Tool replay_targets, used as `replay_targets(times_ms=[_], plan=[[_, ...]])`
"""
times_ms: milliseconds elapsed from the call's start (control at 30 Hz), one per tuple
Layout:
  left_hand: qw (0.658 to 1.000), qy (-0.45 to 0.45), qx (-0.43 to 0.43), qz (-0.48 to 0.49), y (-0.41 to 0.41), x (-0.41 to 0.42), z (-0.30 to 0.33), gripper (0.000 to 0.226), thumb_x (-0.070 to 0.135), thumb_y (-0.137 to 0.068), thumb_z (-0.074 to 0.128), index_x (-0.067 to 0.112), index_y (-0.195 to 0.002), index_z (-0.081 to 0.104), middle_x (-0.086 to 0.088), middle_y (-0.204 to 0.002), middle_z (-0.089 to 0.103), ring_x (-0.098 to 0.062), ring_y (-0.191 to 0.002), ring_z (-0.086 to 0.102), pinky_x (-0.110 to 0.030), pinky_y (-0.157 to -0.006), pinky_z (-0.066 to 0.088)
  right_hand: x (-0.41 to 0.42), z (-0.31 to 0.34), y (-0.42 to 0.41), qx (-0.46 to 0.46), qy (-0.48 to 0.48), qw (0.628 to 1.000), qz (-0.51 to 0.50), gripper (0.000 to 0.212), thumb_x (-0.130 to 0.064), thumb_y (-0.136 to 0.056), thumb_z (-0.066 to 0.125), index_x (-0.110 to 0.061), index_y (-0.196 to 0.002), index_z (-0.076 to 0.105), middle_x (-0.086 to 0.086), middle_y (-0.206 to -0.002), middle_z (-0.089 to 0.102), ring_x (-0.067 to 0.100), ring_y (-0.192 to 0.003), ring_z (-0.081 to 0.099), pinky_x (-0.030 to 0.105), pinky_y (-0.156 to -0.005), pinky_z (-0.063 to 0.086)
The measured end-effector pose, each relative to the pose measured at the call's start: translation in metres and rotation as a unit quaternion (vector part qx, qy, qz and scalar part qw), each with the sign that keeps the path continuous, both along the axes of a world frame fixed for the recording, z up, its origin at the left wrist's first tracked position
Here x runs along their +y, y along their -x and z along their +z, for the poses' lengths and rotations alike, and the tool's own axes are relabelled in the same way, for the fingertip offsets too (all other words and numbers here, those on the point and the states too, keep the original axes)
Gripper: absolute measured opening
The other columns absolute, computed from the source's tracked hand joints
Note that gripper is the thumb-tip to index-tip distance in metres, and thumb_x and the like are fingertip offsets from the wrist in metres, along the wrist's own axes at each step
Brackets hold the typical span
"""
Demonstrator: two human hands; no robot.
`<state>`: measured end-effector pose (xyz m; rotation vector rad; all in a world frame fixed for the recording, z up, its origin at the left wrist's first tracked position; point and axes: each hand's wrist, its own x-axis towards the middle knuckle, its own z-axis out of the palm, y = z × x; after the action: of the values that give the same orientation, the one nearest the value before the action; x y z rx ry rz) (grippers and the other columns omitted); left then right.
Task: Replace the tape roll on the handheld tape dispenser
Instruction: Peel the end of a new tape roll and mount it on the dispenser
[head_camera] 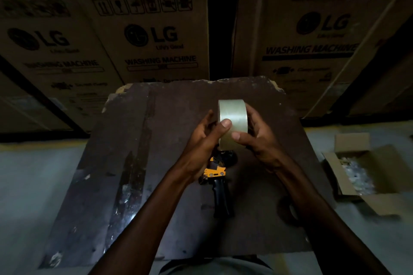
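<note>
Clear packing tape roll (232,124) sits up in both hands, held on edge w/ its curved face toward the camera, above the dark worn board (125,162) that serves as the worktop. Left hand (201,142) cups the roll's left side, thumb pressed flat on the outer wrap; right hand (259,140) closes round the right side, thumb also on the face. Both grips are closed on the roll, fingers wrapped behind it. Thumbs on the tape surface suggest the person is feeling for the loose end, prob. so it can be peeled and threaded once the roll is mounted.

Tape dispenser (218,176) lies flat on the board just below the hands, black handle pointing toward the person, yellow frame partly hidden under the roll and left wrist. Can't tell whether its hub is bare or loaded. Lying there it's close for the next step, no reach needed.

Judgement: new roll not yet fitted; mounting and threading remain.

Off to the right on the floor, an open cardboard box (366,174) w/ pale contents, too dim to identify. Washing machine cartons (152,35) stacked behind the board.
</note>
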<state>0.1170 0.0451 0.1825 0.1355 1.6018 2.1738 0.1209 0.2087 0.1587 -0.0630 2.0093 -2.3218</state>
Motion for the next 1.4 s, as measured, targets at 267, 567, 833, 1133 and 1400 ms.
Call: replay_targets(times_ms=[267,567,833,1133,1400], plan=[[0.999,0.019,0.03,0.008,0.005,-0.008,-0.003,0.098,0.037,-0.069,0.073,0.022,-0.152,0.024,-0.009,-0.145,0.049,-0.027,-0.124,0.058,-0.033,-0.079,0.056,-0.006,0.016,-0.004,-0.044,0.019,0.999,-0.004,0.069,-0.055,-0.071,0.063,-0.03,-0.134,0.053,0.003,-0.123,0.067,0.021,-0.101,0.071,0.032,-0.073,0.057],[0.991,0.057,0.12,-0.022,0.008,-0.016,0.003,0.105,0.037,-0.066,0.068,0.038,-0.153,0.011,0.001,-0.151,0.037,-0.006,-0.124,0.055,-0.027,-0.084,0.054,-0.01,0.025,0.001,-0.041,-0.021,0.999,0.023,0.078,-0.053,-0.067,0.065,-0.024,-0.138,0.05,0.007,-0.122,0.066,0.023,-0.1,0.069,0.035,-0.071,0.058],[0.994,0.026,0.103,0.008,0.017,-0.017,0.012,0.069,0.038,-0.069,0.066,0.034,-0.135,0.046,-0.011,-0.124,0.058,-0.022,-0.099,0.063,-0.036,-0.071,0.054,-0.015,0.025,0.0,0.032,-0.058,0.997,0.029,0.085,-0.039,-0.066,0.074,-0.03,-0.143,0.041,0.006,-0.14,0.054,0.022,-0.12,0.06,0.044,-0.09,0.056],[0.991,-0.013,0.132,0.014,0.015,-0.017,0.011,0.055,0.029,-0.069,0.069,0.028,-0.121,0.051,-0.007,-0.113,0.059,-0.021,-0.099,0.06,-0.036,-0.073,0.053,-0.019,0.032,0.002,0.004,-0.027,0.998,0.049,0.083,-0.047,-0.065,0.066,-0.03,-0.142,0.039,0.005,-0.137,0.054,0.019,-0.117,0.061,0.027,-0.078,0.055],[0.989,-0.022,0.146,0.007,0.014,-0.016,0.014,0.041,0.029,-0.074,0.064,0.019,-0.11,0.047,0.009,-0.09,0.063,-0.008,-0.078,0.061,-0.024,-0.061,0.05,-0.011,0.031,0.002,0.025,-0.068,0.995,0.076,0.082,-0.042,-0.064,0.073,-0.034,-0.14,0.042,0.006,-0.137,0.055,0.022,-0.118,0.061,0.037,-0.088,0.057]])
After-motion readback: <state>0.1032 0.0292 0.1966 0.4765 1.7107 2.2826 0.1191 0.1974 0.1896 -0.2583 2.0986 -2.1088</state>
